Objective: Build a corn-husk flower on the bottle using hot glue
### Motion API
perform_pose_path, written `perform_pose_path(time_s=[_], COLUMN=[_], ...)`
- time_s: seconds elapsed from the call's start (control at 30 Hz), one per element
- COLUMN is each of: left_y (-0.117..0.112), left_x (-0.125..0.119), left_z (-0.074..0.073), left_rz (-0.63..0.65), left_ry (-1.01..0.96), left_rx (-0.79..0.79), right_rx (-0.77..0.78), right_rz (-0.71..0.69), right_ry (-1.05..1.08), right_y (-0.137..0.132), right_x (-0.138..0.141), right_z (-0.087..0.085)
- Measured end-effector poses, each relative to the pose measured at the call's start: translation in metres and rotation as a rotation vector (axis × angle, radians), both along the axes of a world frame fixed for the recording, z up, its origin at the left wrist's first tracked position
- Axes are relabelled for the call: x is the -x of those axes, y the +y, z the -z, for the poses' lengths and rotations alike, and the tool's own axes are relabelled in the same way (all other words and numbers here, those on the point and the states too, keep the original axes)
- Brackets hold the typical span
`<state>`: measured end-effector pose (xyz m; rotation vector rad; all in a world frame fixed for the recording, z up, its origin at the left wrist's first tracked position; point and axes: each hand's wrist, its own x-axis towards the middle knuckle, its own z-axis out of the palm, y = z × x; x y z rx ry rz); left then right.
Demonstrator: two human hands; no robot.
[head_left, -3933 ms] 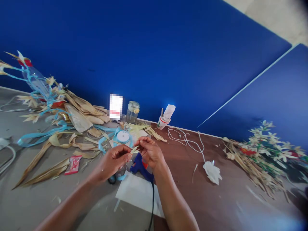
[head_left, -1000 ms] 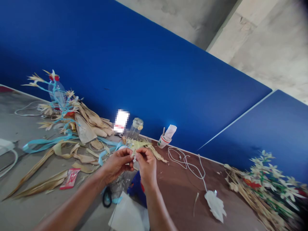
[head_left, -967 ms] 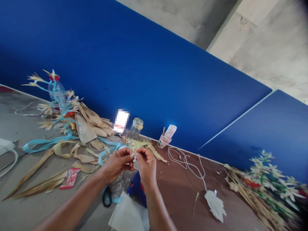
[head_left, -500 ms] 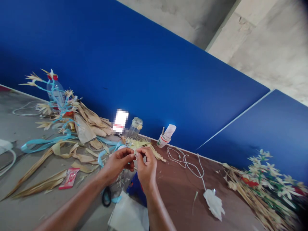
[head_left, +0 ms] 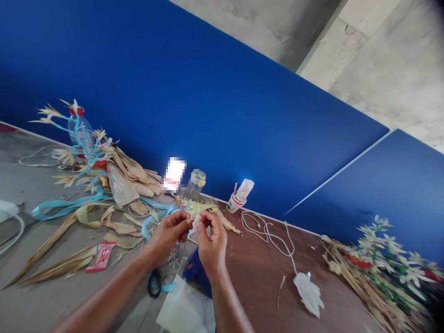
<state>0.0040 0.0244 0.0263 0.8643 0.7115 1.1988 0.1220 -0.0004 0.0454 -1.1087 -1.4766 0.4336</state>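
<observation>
My left hand (head_left: pixel 169 236) and my right hand (head_left: pixel 211 240) meet above the table, fingertips pinched together on a small pale piece of dried leaf (head_left: pixel 193 223). Both hands are closed on it. Below them lies a blue glue gun (head_left: pixel 196 273), partly hidden by my right wrist, beside a white sheet of paper (head_left: pixel 183 312). A roll of light blue ribbon sits just behind my left hand, mostly hidden.
Dried husks and blue ribbon (head_left: pixel 65 206) spread over the left of the table around a plastic bottle (head_left: pixel 79 132). A glass jar (head_left: pixel 195 182) and a paper cup (head_left: pixel 236 201) stand by the blue partition. A white cable (head_left: pixel 267 231) and husk flowers (head_left: pixel 385 259) lie on the right.
The view tilted up compared with four seconds ago. In the last second my hands stayed together on the leaf piece, with my right fingers shifting slightly.
</observation>
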Motion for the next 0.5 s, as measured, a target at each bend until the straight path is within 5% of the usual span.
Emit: perform_pose_path(time_s=[0.27, 0.5], left_y=[0.012, 0.017], left_x=[0.011, 0.02], left_z=[0.015, 0.021], left_rz=[0.154, 0.327], left_ry=[-0.34, -0.458], left_rx=[0.114, 0.074], right_rx=[0.159, 0.327], right_rz=[-0.006, -0.141], right_ry=[0.192, 0.156], right_y=[0.006, 0.017], right_x=[-0.008, -0.024], right_z=[0.007, 0.013])
